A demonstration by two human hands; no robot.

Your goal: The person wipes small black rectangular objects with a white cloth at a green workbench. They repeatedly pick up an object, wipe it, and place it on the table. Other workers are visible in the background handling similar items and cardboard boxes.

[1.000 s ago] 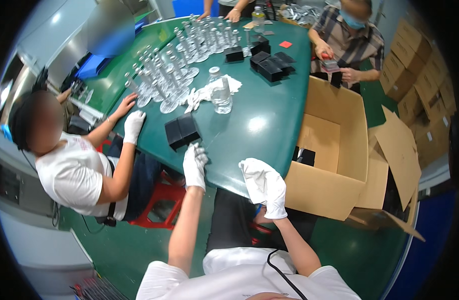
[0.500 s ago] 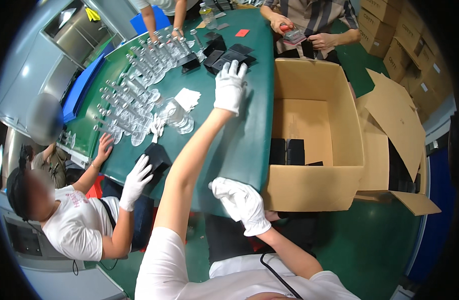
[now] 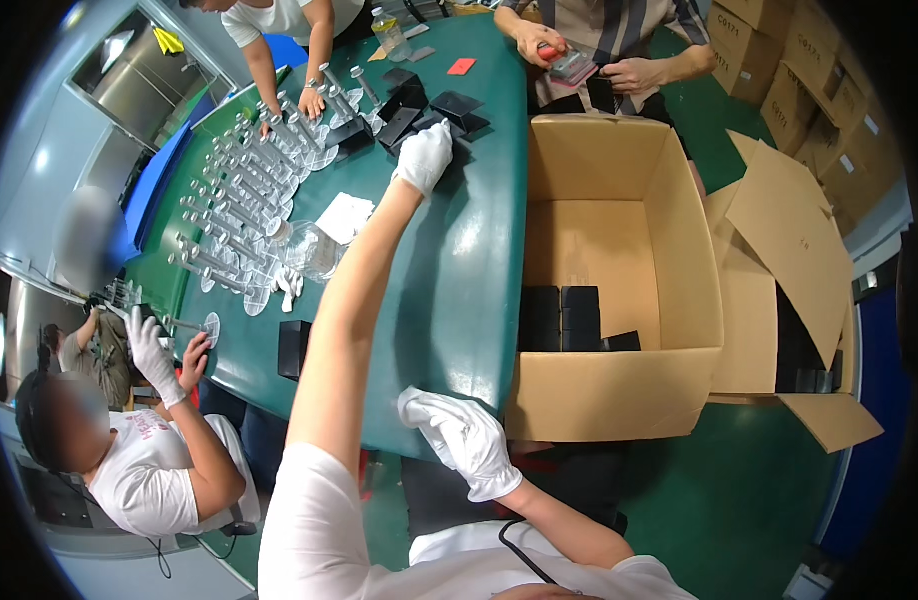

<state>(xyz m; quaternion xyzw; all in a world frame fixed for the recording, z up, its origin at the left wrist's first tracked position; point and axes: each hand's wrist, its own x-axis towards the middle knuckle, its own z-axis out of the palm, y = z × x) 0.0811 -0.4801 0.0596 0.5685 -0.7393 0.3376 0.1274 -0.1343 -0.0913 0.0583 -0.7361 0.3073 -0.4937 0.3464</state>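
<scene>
My left hand (image 3: 425, 160), in a white glove, is stretched far across the green table. Its fingers are curled onto a black box (image 3: 400, 127) in a cluster of black boxes, some with flaps raised; the fingertips are partly hidden. Close to my body, at the near table edge, my gloved right hand (image 3: 484, 455) is closed around a bunched white cloth (image 3: 429, 412).
An open carton (image 3: 609, 395) holding black boxes (image 3: 580, 318) stands right of the table (image 3: 459, 290). Clear stemmed pieces (image 3: 241, 205), a plastic bottle (image 3: 314, 250) and white papers (image 3: 345, 217) lie left. Three co-workers are around the table; one holds a clear stemmed piece.
My left hand has come down onto the black boxes and its spread fingers have curled. The co-worker at left has left a black box on the table and taken up a clear stemmed piece.
</scene>
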